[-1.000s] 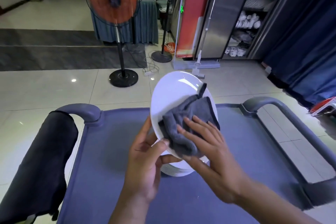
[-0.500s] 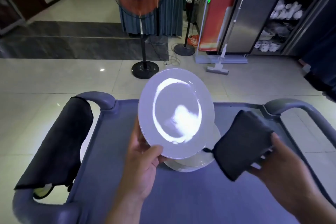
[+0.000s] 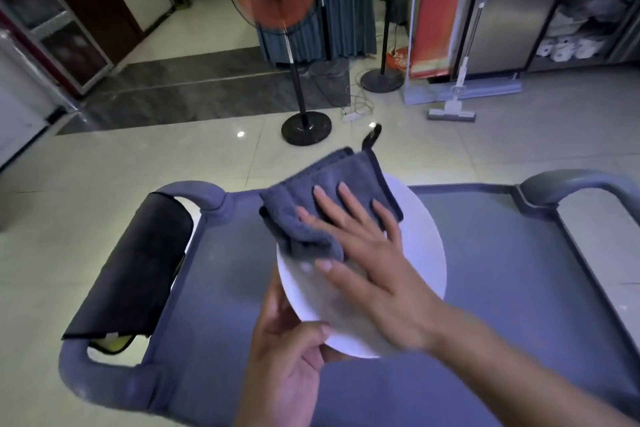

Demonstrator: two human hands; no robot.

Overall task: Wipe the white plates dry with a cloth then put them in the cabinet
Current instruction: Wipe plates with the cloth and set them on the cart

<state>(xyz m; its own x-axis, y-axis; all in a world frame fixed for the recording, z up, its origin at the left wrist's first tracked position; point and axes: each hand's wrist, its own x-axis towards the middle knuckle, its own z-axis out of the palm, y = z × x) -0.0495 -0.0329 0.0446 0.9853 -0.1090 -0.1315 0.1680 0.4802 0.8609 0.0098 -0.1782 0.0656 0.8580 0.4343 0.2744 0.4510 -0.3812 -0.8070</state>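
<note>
Two hands carry all the risk here. Well to the left of the left hand [image 3: 287,354], a dark cloth cover [image 3: 138,270] hangs over the cart's grey handle [image 3: 104,367]; it seems clear of the work. The left hand pinches the near rim of the white plate [image 3: 422,246], thumb on the upper face and fingers hidden beneath, so the plate hangs tilted over the blue cart bed [image 3: 502,288] from one edge only. If that pinch loosens on a wet rim, I judge the plate could slide off toward the bed, or swing down under the rubbing load. To the right, the right hand [image 3: 363,253] lies flat with straight, spread fingers, pressing the folded grey cloth [image 3: 311,204] onto the plate's far upper part. Nothing is curled round the cloth, so a fast stroke could leave it behind or push it off the far rim. Hard pressure far from the held edge would lever against the left thumb. Far beyond the right hand stands the open steel cabinet [image 3: 588,10] with white crockery, blurred; carrying a damp plate there one-handed would invite a drop
</note>
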